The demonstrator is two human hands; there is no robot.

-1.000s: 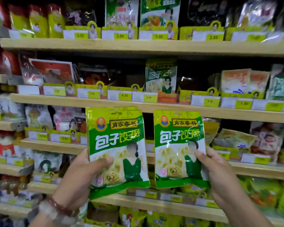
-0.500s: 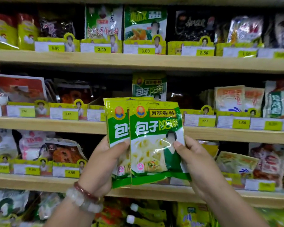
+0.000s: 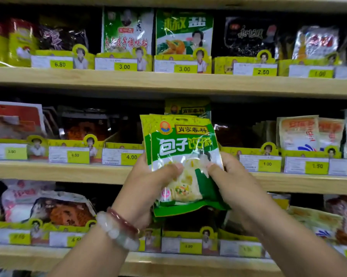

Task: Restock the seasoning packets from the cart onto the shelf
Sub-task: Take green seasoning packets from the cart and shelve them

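You hold a stack of green seasoning packets (image 3: 183,156) upright in front of the middle shelf (image 3: 68,172), your left hand (image 3: 148,188) gripping its lower left side with the thumb pressed across the front, and your right hand (image 3: 234,188) gripping the lower right side the same way. Behind the stack's top edge, a matching packet (image 3: 188,108) stands on that shelf, just right of the 4.00 price tag (image 3: 122,156). How many packets the stack holds is hard to tell; they overlap closely.
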